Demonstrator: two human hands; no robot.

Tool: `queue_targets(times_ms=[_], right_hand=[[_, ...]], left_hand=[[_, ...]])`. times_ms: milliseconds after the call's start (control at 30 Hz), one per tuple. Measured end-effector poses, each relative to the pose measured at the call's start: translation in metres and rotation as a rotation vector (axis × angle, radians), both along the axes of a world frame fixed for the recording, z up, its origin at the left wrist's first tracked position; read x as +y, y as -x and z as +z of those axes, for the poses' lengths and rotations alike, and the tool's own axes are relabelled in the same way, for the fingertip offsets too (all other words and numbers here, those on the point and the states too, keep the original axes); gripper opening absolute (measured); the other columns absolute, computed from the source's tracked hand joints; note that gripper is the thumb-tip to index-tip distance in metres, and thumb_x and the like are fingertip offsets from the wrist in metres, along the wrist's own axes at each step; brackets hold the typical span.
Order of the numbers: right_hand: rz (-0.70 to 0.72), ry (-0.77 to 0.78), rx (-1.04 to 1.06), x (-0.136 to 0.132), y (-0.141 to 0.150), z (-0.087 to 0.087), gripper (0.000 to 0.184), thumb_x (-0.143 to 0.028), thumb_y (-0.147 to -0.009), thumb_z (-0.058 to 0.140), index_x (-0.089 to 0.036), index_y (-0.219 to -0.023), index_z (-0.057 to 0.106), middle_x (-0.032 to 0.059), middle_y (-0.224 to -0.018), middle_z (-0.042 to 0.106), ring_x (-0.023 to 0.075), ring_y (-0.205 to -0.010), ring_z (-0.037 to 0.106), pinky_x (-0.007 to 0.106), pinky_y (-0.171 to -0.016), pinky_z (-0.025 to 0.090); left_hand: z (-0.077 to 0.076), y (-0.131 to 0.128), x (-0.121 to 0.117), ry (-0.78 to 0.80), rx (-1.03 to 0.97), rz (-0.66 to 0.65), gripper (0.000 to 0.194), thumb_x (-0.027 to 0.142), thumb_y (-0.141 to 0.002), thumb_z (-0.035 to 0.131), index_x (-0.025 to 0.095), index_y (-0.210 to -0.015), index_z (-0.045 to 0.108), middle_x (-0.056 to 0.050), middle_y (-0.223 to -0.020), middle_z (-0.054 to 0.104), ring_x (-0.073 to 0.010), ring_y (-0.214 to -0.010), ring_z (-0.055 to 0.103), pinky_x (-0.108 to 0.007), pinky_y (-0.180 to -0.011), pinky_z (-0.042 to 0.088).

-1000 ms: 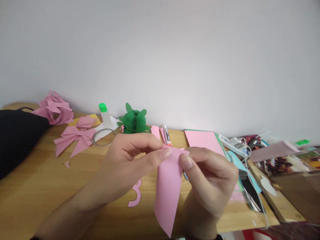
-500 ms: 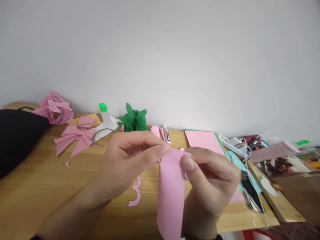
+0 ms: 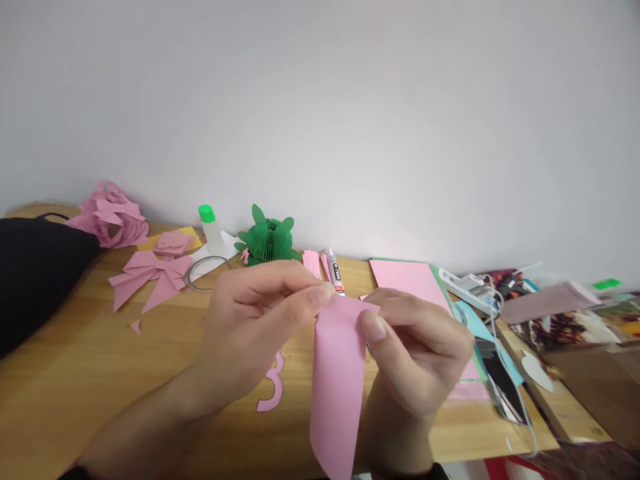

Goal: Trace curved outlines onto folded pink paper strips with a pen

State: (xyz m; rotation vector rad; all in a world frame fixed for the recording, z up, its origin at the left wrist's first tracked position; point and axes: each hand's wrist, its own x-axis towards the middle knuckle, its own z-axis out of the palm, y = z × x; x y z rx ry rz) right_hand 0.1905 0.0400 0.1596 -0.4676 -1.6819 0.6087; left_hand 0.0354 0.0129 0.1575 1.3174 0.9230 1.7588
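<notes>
A long strip of pink paper (image 3: pixel 337 380) hangs down in front of me, held by its top edge. My left hand (image 3: pixel 270 317) pinches the strip's upper left corner between thumb and forefinger. On the opposite corner, my right hand (image 3: pixel 415 353) has the same kind of pinch. The top edge looks slightly bent between the two hands. Below my left hand, a curly pink paper cutout (image 3: pixel 273 387) lies on the wooden table (image 3: pixel 215 433), partly hidden by that hand.
Along the wall stand a pink paper bundle (image 3: pixel 113 213), a glue bottle with green cap (image 3: pixel 210 227), a green honeycomb paper piece (image 3: pixel 271 240) and a glue tube (image 3: pixel 336 273). Pink paper bows (image 3: pixel 155 270) lie left; pink sheets (image 3: pixel 407 277), a power strip (image 3: pixel 467 290) and a dark phone-like object (image 3: pixel 497 367) lie right.
Both hands and the pink strip have shifted slightly left. Each hand keeps its pinch on the strip's top edge.
</notes>
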Motion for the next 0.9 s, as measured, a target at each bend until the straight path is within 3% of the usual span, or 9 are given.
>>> queue_targets(times_ms=[233, 433, 533, 667, 900], right_hand=[[0.001, 0.018, 0.040, 0.0018, 0.0016, -0.0010, 0.018, -0.008, -0.085, 0.064, -0.020, -0.071, 0.064, -0.0055, -0.056, 0.054, 0.0085, -0.047, 0.047, 0.024, -0.043, 0.037], [-0.053, 0.048, 0.036, 0.0031, -0.0021, -0.0021, 0.016, -0.012, -0.087, 0.066, -0.021, -0.073, 0.066, -0.0058, -0.054, 0.055, 0.0090, -0.045, 0.048, 0.024, -0.042, 0.039], [-0.112, 0.041, 0.055, 0.0029, -0.0025, -0.0027, 0.017, -0.012, -0.087, 0.066, -0.022, -0.073, 0.066, -0.0057, -0.055, 0.057, 0.0088, -0.045, 0.049, 0.023, -0.041, 0.040], [-0.160, 0.000, 0.030, 0.0027, -0.0016, -0.0032, 0.018, -0.010, -0.087, 0.067, -0.022, -0.074, 0.066, -0.0060, -0.056, 0.058, 0.0083, -0.046, 0.049, 0.023, -0.043, 0.041], [-0.150, -0.020, 0.022, 0.0029, -0.0015, -0.0028, 0.017, -0.011, -0.087, 0.066, -0.022, -0.074, 0.065, -0.0060, -0.057, 0.055, 0.0079, -0.047, 0.047, 0.022, -0.043, 0.040]], left_hand=[[0.0024, -0.0037, 0.0031, -0.012, 0.030, 0.027, 0.020, 0.019, -0.085, 0.068, 0.022, -0.065, 0.070, 0.005, -0.057, 0.060, -0.0069, -0.053, 0.049, -0.015, -0.048, 0.042], [0.0035, -0.0028, 0.0055, 0.106, -0.065, -0.201, 0.005, 0.023, -0.080, 0.074, 0.022, -0.077, 0.078, 0.000, -0.071, 0.073, -0.0118, -0.064, 0.065, -0.018, -0.058, 0.053], [0.0054, -0.0035, 0.0035, 0.167, -0.004, -0.289, 0.010, 0.023, -0.078, 0.076, 0.019, -0.069, 0.074, -0.001, -0.066, 0.070, -0.0136, -0.062, 0.064, -0.021, -0.057, 0.053], [0.0045, -0.0056, 0.0024, 0.190, 0.046, -0.258, 0.023, 0.027, -0.083, 0.071, 0.018, -0.062, 0.068, -0.002, -0.062, 0.066, -0.0139, -0.061, 0.062, -0.023, -0.058, 0.052], [0.0008, -0.0046, 0.0054, 0.221, 0.130, -0.181, 0.024, 0.029, -0.083, 0.068, 0.018, -0.061, 0.068, -0.002, -0.060, 0.065, -0.0134, -0.057, 0.057, -0.023, -0.054, 0.047]])
